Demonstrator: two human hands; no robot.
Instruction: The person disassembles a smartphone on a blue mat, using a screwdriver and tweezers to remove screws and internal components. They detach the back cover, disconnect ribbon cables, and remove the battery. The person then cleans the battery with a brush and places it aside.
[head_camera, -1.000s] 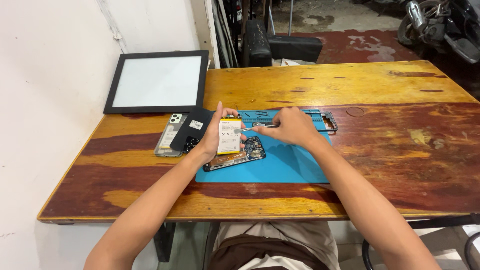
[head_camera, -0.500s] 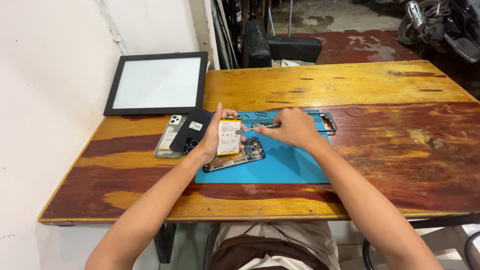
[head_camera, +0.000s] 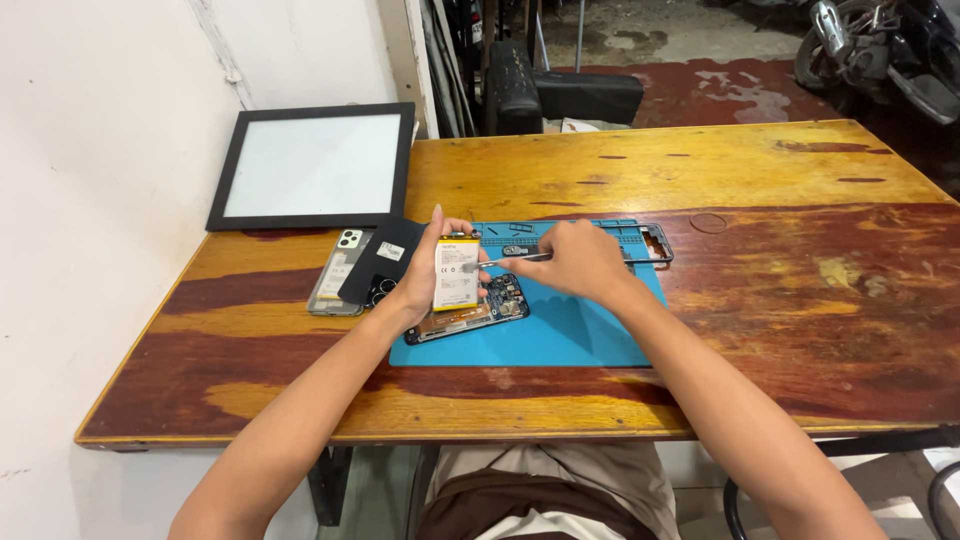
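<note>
The left hand (head_camera: 418, 283) grips one white battery (head_camera: 456, 274) above one opened phone (head_camera: 470, 312) at the blue mat's (head_camera: 570, 335) left edge. The right hand (head_camera: 580, 262) pinches tweezers (head_camera: 512, 260) touching the battery. Two phones (head_camera: 340, 270) lie just left; bare table (head_camera: 800, 290) spreads right.

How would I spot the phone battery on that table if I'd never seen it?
Find the blue mat on the wooden table. At its left edge the left hand holds the battery upright above an opened phone. It is the only flat white rectangle with yellow edges; the neighbours are dark.
</note>
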